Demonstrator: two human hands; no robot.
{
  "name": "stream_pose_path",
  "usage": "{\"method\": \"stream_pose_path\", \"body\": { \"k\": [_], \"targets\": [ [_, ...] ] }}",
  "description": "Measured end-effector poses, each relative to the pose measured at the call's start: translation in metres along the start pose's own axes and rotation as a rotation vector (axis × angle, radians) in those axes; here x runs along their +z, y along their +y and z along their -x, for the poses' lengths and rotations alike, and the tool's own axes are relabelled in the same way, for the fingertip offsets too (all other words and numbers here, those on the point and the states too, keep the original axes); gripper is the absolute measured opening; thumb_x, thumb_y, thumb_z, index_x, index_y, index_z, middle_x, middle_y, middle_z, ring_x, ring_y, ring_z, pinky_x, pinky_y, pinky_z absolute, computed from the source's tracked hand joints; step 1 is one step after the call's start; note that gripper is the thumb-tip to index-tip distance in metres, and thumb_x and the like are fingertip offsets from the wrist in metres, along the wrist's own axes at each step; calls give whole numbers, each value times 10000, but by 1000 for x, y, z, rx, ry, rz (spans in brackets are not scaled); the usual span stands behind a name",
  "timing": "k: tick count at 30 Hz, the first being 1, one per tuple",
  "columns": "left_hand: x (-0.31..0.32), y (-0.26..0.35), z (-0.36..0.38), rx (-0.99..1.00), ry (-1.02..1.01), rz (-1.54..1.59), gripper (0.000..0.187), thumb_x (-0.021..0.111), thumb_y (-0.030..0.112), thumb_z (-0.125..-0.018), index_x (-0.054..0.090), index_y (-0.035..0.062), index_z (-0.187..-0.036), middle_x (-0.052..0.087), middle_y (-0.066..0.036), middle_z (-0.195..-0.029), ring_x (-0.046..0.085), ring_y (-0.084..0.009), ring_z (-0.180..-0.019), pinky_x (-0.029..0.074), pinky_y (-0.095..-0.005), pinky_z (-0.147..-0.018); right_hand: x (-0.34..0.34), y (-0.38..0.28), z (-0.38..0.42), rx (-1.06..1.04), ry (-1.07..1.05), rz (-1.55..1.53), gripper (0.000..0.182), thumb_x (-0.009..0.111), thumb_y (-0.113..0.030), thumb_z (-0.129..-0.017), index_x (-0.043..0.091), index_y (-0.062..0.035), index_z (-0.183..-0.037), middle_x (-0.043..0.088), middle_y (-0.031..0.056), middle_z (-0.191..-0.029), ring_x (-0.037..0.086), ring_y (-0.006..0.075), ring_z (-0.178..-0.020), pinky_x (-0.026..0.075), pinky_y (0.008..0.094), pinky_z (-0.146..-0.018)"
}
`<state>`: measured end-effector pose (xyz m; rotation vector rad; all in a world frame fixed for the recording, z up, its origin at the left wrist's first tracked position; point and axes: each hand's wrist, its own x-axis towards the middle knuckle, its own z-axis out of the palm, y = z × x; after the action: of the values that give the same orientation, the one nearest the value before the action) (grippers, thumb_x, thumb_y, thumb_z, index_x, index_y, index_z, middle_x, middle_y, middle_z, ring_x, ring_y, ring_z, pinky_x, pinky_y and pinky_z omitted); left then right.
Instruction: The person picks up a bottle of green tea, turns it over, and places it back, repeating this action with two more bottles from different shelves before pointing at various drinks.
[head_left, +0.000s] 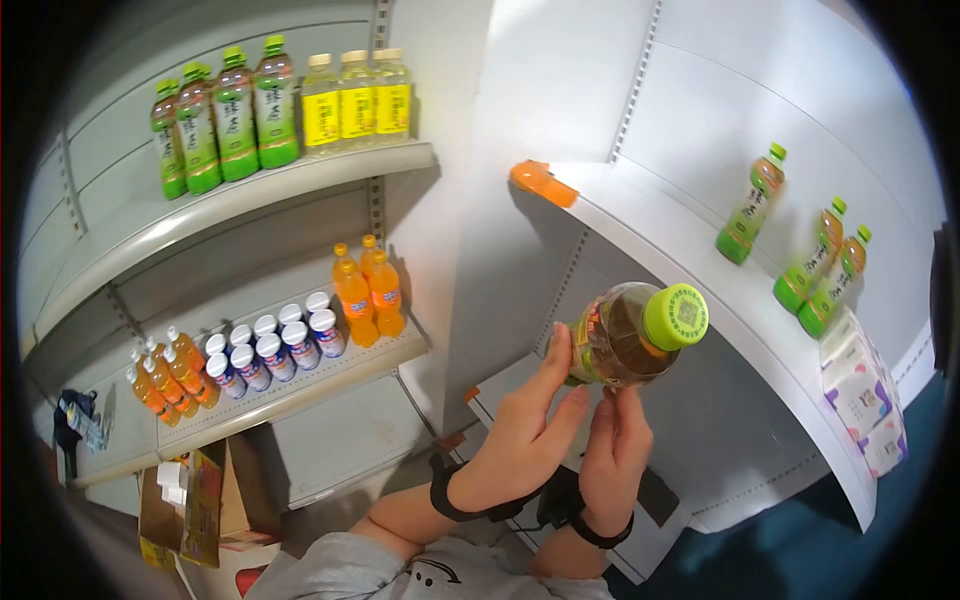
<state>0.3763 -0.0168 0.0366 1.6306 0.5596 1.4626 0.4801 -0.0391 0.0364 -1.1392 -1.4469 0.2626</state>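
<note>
A tea bottle (627,335) with a green cap and brown liquid is held up in front of me, tilted so that its cap points to the upper right. My left hand (530,425) grips the side of it, with fingers partly hidden behind the bottle. From below, my right hand (615,455) pinches it near the label with the fingertips. On the right shelf (680,262), beyond the held bottle, stand three similar green-capped tea bottles (752,205).
Left shelves carry green tea bottles (235,115), yellow-labelled bottles (356,100), orange soda bottles (368,295), white-lidded cans (275,355) and small orange drinks (172,380). Tissue packs (862,390) sit at the right shelf's end. An orange object (543,184) caps the shelf corner. An open cardboard box (235,490) stands below.
</note>
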Motion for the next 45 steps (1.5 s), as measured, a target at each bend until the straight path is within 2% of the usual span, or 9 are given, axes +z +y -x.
{"method": "stream_pose_path", "body": {
  "k": [2, 8, 10, 15, 29, 31, 34, 41, 45],
  "targets": [
    [-11, 4, 0, -5, 35, -47, 534, 407, 100, -856, 147, -87, -1283, 217, -272, -1319, 202, -305, -1252, 219, -300, -984, 13, 3, -2, -79, 9, -44, 237, 383, -3, -829, 466, 31, -1048, 542, 105, -851, 484, 126, -769, 391, 249, -714],
    [-51, 0, 8, 38, 167, -2, 573, 442, 159, -857, 152, -103, -1276, 221, -270, -1319, 214, -276, -1251, 230, -294, -978, 57, -11, -6, -106, -137, -31, 337, 380, 12, -813, 407, 22, -1149, 515, 127, -1002, 490, 182, -902, 372, 296, -826],
    [-68, 7, 13, -6, 182, -39, 577, 435, 138, -855, 129, -91, -1288, 217, -231, -1333, 210, -234, -1250, 205, -292, -989, 75, -14, -8, -173, -183, -46, 402, 377, 70, -722, 398, 31, -1122, 450, 205, -1074, 434, 374, -944, 364, 377, -796],
    [-112, 18, 20, 45, 263, -159, 602, 451, 153, -849, 125, -86, -1296, 221, -204, -1342, 210, -197, -1246, 182, -296, -999, 120, -40, -15, -92, -345, -295, 477, 351, 101, -685, 382, 29, -1156, 449, 181, -1086, 434, 340, -966, 364, 351, -806],
    [-307, 111, 17, 486, 455, -638, 634, 552, 151, -778, 221, -138, -1235, 260, -344, -1254, 196, -447, -1212, 232, -412, -975, 291, -174, -53, -387, -442, -504, 513, 342, 96, -714, 328, 51, -1225, 379, 181, -1140, 419, 300, -1025, 344, 322, -863],
    [-330, 142, 16, 391, 468, -753, 601, 492, 115, -815, 176, -124, -1266, 269, -251, -1306, 268, -265, -1222, 208, -316, -984, 321, -191, -60, -462, -412, -578, 508, 349, 97, -720, 326, 57, -1226, 395, 174, -1116, 433, 293, -1004, 360, 303, -842],
    [-364, 163, 8, 376, 557, -849, 580, 483, 117, -824, 191, -129, -1260, 365, -213, -1251, 353, -230, -1159, 259, -299, -956, 364, -210, -73, -695, -276, -541, 478, 367, 89, -724, 357, 47, -1200, 433, 170, -1068, 465, 269, -938, 389, 265, -775],
    [-423, 170, -17, 366, 724, -605, 471, 497, 138, -832, 336, -134, -1181, 493, -100, -1067, 440, -105, -957, 355, -221, -833, 419, -257, -93, -364, -622, -784, 463, 365, 75, -708, 376, 51, -1171, 447, 194, -980, 480, 275, -845, 413, 287, -719],
    [-443, 166, -20, 242, 750, -535, 279, 498, 170, -837, 487, -58, -998, 508, -3, -854, 413, -46, -787, 356, -190, -680, 466, -244, -116, -481, -654, -699, 271, 402, 11, -707, 455, 87, -961, 474, 206, -880, 497, 289, -762, 408, 340, -606]
  ]
}}
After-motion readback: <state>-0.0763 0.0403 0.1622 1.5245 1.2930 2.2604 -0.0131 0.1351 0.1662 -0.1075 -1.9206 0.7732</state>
